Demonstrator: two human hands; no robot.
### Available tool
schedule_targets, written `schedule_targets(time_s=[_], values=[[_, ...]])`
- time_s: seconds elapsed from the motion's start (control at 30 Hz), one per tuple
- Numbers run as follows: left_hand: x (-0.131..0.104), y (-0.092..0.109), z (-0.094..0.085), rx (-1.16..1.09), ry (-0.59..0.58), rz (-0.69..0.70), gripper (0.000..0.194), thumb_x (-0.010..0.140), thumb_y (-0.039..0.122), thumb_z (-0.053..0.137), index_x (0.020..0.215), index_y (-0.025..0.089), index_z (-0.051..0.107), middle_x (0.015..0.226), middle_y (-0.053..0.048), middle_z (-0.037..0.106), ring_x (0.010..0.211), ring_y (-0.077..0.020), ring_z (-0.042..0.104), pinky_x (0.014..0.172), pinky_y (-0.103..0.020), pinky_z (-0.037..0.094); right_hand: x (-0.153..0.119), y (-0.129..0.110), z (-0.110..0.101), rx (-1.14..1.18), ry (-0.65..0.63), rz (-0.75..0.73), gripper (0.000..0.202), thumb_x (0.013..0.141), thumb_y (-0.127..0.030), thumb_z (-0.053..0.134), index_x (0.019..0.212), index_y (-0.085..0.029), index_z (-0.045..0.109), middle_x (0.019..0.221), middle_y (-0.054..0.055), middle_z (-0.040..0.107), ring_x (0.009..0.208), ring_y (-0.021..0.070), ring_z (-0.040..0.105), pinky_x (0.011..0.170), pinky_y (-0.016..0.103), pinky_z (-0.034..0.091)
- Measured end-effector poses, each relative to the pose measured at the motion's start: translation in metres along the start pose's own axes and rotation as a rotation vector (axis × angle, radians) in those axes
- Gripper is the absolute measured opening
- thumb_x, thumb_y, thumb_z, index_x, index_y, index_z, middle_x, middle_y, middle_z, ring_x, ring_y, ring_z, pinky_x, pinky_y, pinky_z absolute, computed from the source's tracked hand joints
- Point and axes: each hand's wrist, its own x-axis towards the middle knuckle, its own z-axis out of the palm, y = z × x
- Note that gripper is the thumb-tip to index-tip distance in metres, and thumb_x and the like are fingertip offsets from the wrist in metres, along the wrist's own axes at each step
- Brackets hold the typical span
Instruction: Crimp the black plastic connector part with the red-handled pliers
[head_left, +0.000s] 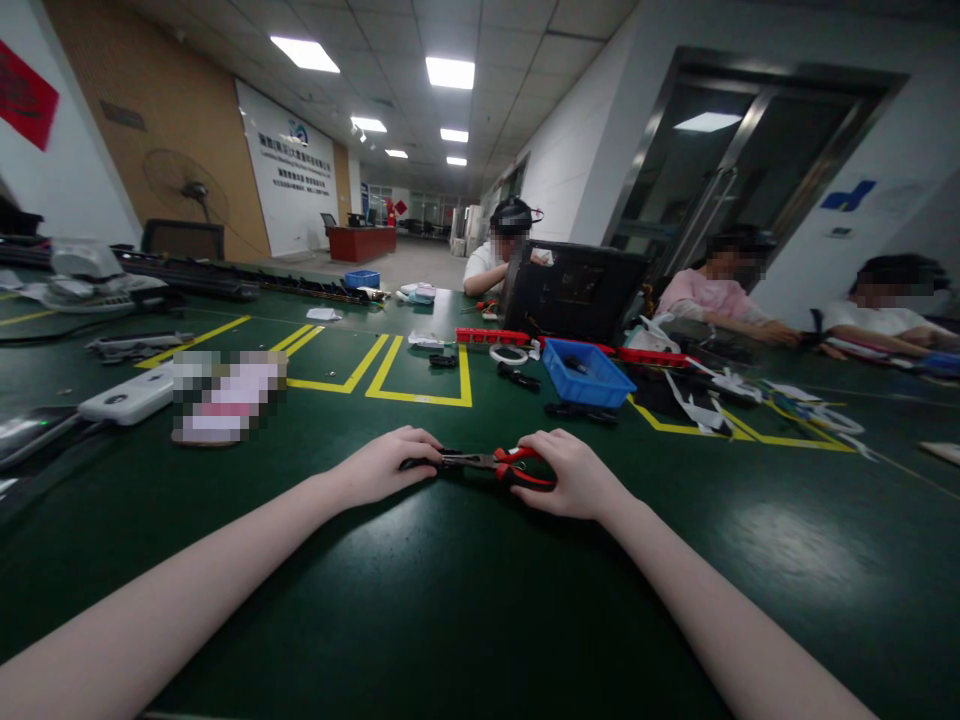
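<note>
Red-and-black handled pliers [517, 470] lie in the grip of my right hand [574, 472], their long narrow jaws pointing left. My left hand [397, 465] pinches a small dark piece [415, 463] whose kind I cannot make out. The jaw tips meet that piece at the left fingertips; whether they bite on it is too small to tell. Both hands are just above or on the green tabletop [465, 600].
Beyond my hands stand a blue plastic bin [586, 375], red power strips [491, 337] and a large black panel [574, 290]. A white power bank [139, 390] and a pinkish phone-shaped object [232, 400] lie left. Several people [487, 265] sit across the table.
</note>
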Motion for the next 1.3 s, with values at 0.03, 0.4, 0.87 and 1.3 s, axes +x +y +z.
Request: schedule_targets(time_s=[0.03, 0.4, 0.87, 1.3], values=[[0.0, 0.0, 0.0, 0.0, 0.001, 0.005, 0.021, 0.093, 0.021, 0.059, 0.112, 0.022, 0.068, 0.121, -0.007, 0.062, 0.112, -0.0223, 0.058, 0.098, -0.039, 0.048, 0.0, 0.0, 0.0, -0.001, 0.001, -0.002, 0.04, 0.075, -0.042, 0.071, 0.105, -0.017, 0.061, 0.097, 0.009, 0.069, 0.083, 0.0233, 0.062, 0.076, 0.038, 0.049], [0.001, -0.001, 0.0, 0.014, -0.01, -0.012, 0.018, 0.093, 0.021, 0.059, 0.109, 0.021, 0.067, 0.122, -0.007, 0.062, 0.112, -0.0223, 0.058, 0.097, -0.039, 0.048, 0.003, -0.004, 0.0, -0.031, 0.005, -0.035, 0.037, 0.075, -0.041, 0.069, 0.102, -0.017, 0.06, 0.095, 0.008, 0.07, 0.077, 0.0213, 0.062, 0.073, 0.036, 0.046], [0.001, 0.002, -0.002, 0.024, -0.024, -0.032, 0.021, 0.093, 0.021, 0.06, 0.113, 0.023, 0.068, 0.125, -0.006, 0.061, 0.114, -0.0223, 0.057, 0.097, -0.039, 0.049, 0.002, 0.001, 0.0, -0.052, -0.013, -0.033, 0.04, 0.075, -0.044, 0.069, 0.103, -0.017, 0.061, 0.095, 0.008, 0.069, 0.076, 0.0213, 0.061, 0.071, 0.035, 0.045], [-0.005, 0.009, -0.008, 0.03, 0.051, -0.035, 0.033, 0.092, 0.027, 0.06, 0.126, 0.025, 0.061, 0.14, -0.009, 0.051, 0.126, -0.0255, 0.052, 0.105, -0.044, 0.046, 0.002, 0.002, -0.001, -0.008, 0.017, -0.045, 0.039, 0.074, -0.043, 0.069, 0.103, -0.018, 0.06, 0.095, 0.009, 0.07, 0.076, 0.0217, 0.062, 0.072, 0.036, 0.046]])
